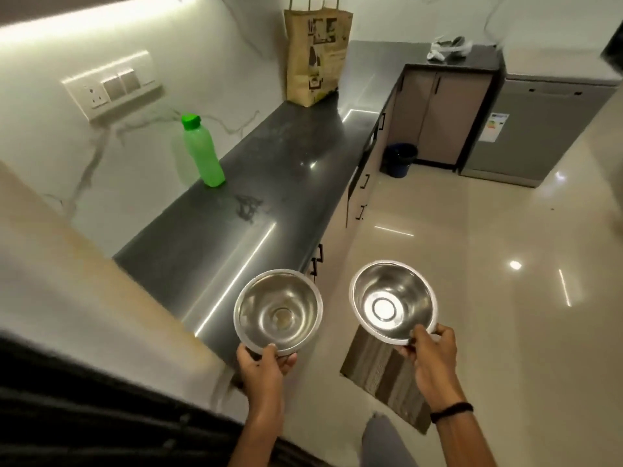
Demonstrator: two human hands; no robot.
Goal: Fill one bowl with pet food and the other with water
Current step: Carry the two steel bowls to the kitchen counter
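Pinching the near rim of the left bowl with the left hand: thumb on top, fingers curled beneath. Same pinch with the right hand on the right bowl, thumb over the rim, fingers under.

Carrying both in the air, empty, mouths up, apart from each other: the left one over the near edge of the counter, the right one out over the floor, above the mat.

Probably the setting-down step, with nothing filled yet.

- Lower each bowl base first onto the counter, well in from the edge.
- Go slowly and avoid swinging, since a one-sided rim pinch likely gives little control over tilt.
- Set them side by side but not touching, leaving room to pour into either.
- Let go only once the base sits flat. Expect thin steel on polished stone to slide and ring.

Then reach for the capped bottle, upright by the wall farther along and likely the water. Check the bag at the far end for food; cannot tell its contents from here.
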